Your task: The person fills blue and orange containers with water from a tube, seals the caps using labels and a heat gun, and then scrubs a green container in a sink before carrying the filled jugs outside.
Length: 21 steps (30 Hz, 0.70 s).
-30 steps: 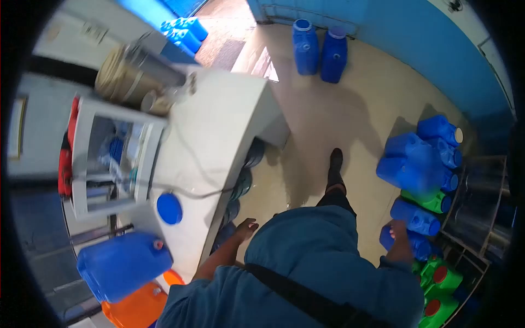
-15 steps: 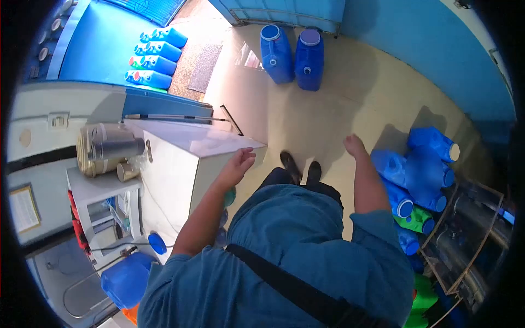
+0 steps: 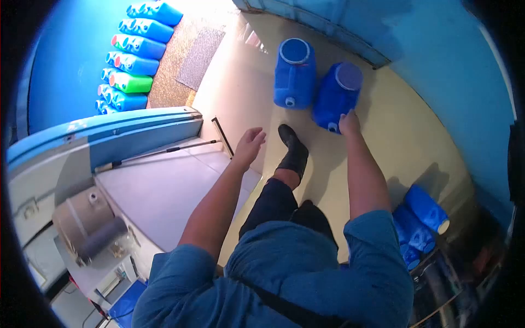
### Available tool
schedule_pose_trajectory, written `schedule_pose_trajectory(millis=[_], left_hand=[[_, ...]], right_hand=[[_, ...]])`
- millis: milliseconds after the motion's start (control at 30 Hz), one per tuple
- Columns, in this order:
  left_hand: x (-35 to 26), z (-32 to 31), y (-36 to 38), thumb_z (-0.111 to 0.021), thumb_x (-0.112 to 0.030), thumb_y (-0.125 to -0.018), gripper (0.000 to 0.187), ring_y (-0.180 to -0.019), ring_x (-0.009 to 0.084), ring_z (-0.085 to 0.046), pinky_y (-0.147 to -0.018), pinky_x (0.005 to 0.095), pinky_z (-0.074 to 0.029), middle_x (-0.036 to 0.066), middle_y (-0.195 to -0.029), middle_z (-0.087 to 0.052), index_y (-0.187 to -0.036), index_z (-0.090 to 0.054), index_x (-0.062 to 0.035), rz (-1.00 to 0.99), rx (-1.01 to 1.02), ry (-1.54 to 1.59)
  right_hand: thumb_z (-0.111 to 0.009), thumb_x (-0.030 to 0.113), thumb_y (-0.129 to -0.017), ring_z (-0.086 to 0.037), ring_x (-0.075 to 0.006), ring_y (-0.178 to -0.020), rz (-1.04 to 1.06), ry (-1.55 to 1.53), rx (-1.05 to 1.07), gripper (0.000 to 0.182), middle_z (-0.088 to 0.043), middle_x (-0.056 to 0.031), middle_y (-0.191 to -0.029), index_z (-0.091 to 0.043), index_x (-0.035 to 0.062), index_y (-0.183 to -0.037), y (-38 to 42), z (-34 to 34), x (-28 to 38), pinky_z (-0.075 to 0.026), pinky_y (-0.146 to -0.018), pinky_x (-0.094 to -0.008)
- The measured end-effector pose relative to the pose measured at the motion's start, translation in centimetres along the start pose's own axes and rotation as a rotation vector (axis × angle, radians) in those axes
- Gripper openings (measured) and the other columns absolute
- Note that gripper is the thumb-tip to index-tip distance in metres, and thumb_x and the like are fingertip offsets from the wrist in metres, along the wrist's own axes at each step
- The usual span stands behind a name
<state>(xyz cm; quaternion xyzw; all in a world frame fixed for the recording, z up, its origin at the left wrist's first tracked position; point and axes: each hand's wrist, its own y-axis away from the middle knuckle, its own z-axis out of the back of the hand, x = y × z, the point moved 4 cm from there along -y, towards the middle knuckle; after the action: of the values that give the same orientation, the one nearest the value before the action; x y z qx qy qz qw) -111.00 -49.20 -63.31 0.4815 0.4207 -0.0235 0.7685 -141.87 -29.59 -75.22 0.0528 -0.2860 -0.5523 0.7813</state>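
Observation:
Two blue water jugs stand side by side on the floor ahead: a left jug [image 3: 295, 76] with a blue cap and a right jug [image 3: 338, 95] with a purplish cap. My right hand [image 3: 349, 121] overlaps the lower part of the right jug in view, its fingers curled in; no grip on the jug shows. My left hand [image 3: 251, 147] hangs in the air with loosely bent fingers and nothing in it, near the white surface [image 3: 164, 191] at left. One dark boot [image 3: 294, 150] is stepping forward.
A row of blue and green jugs [image 3: 134, 61] lies at upper left beside a mat [image 3: 201, 57]. A squeegee [image 3: 223, 136] rests by the white surface. More blue jugs [image 3: 421, 218] lie at right. A beige drinks container [image 3: 82, 218] stands at left.
I have moved forward, so the two standing jugs appear closer. My right hand now overlaps the right jug in view. One leg has swung ahead.

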Motion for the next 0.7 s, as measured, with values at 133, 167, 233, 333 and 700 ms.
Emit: schedule_pose_trajectory(millis=[133, 167, 233, 333, 700], left_hand=[[-3.1, -1.8, -13.9, -0.059, -0.036, -0.095, 0.052, -0.107, 0.0209, -0.059, -0.089, 0.0328, -0.047, 0.012, -0.119, -0.060, -0.131, -0.050, 0.0012, -0.098, -0.011, -0.026], [-4.5, -2.8, -16.5, -0.060, -0.037, -0.095, 0.053, -0.105, 0.0214, -0.060, -0.088, 0.0333, -0.048, 0.013, -0.117, -0.061, -0.130, -0.050, 0.0020, -0.125, -0.023, 0.015], [-3.7, -5.3, -23.8, -0.064, -0.036, -0.093, 0.056, -0.104, 0.0236, -0.061, -0.085, 0.0342, -0.049, 0.014, -0.117, -0.061, -0.131, -0.048, 0.0025, -0.126, -0.013, 0.039], [-6.3, -9.2, -30.1, -0.067, -0.035, -0.090, 0.056, -0.103, 0.0244, -0.063, -0.086, 0.0356, -0.051, 0.016, -0.113, -0.063, -0.127, -0.052, 0.0035, -0.045, 0.021, -0.006], [-5.1, 1.1, -25.2, -0.071, -0.024, -0.070, 0.036, -0.074, 0.0247, -0.067, -0.068, 0.0411, -0.053, 0.015, -0.082, -0.069, -0.097, -0.068, 0.0003, 0.230, 0.174, -0.303]], right_hand=[[-0.057, 0.021, -0.092, -0.056, -0.0471, -0.113, -0.319, -0.153, 0.065, 0.050, -0.056, -0.0337, -0.123, -0.043, -0.0132, -0.125, -7.7, -5.9, 0.4, -0.044, -0.098, -0.0471], [-0.057, 0.021, -0.092, -0.056, -0.0471, -0.113, -0.324, -0.128, 0.087, 0.050, -0.056, -0.0337, -0.123, -0.043, -0.0132, -0.125, -8.7, -7.0, 0.4, -0.044, -0.098, -0.0471], [-0.054, 0.021, -0.091, -0.058, -0.0442, -0.111, -0.248, 0.062, 0.110, 0.043, -0.058, -0.0308, -0.121, -0.050, -0.0119, -0.120, -9.7, -8.1, 0.4, -0.043, -0.096, -0.0514], [-0.050, 0.020, -0.091, -0.060, -0.0406, -0.109, -0.148, 0.296, 0.144, 0.039, -0.061, -0.0271, -0.120, -0.059, -0.0103, -0.113, -9.5, -8.2, -0.6, -0.041, -0.093, -0.0567], [-0.054, 0.019, -0.091, -0.048, -0.0465, -0.123, -0.272, 0.169, 0.322, 0.070, -0.044, -0.0405, -0.132, -0.018, -0.0174, -0.139, -9.1, -8.7, -4.9, -0.037, -0.107, -0.0467]])
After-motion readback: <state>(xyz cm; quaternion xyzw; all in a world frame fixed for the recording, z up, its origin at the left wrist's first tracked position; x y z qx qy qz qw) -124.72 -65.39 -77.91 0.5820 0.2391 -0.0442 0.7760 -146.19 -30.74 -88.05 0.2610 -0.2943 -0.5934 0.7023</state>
